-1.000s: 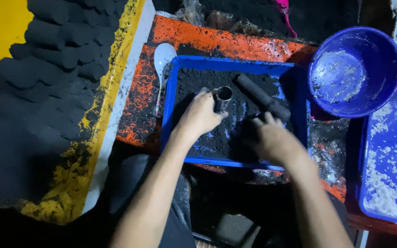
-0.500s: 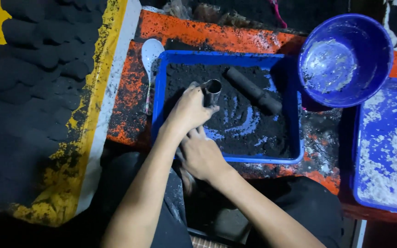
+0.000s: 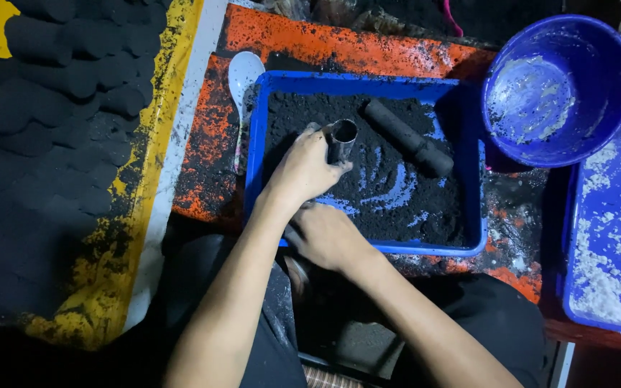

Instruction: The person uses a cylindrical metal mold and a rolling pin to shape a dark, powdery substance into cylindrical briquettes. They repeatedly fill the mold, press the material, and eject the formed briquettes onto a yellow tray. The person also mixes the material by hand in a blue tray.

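My left hand [image 3: 303, 169] grips the metal tube [image 3: 342, 139] upright in the blue tray [image 3: 256, 165]; right hand [image 3: 325, 233] at tray's near rim, fingers hidden, can't tell.

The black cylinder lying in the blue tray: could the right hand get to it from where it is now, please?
Probably yes: the right hand rests at the blue tray near edge, and only loose black powder lies between it and the black cylinder.

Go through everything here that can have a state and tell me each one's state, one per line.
Left hand: closed around the metal tube.
Metal tube: upright in the black powder, open end up.
Right hand: at the blue tray near edge; grip unclear.
Blue tray: partly filled, streaks bare.
Black rod: lying flat.
Blue bowl: nearly empty, white residue.
White spoon: lying unused.
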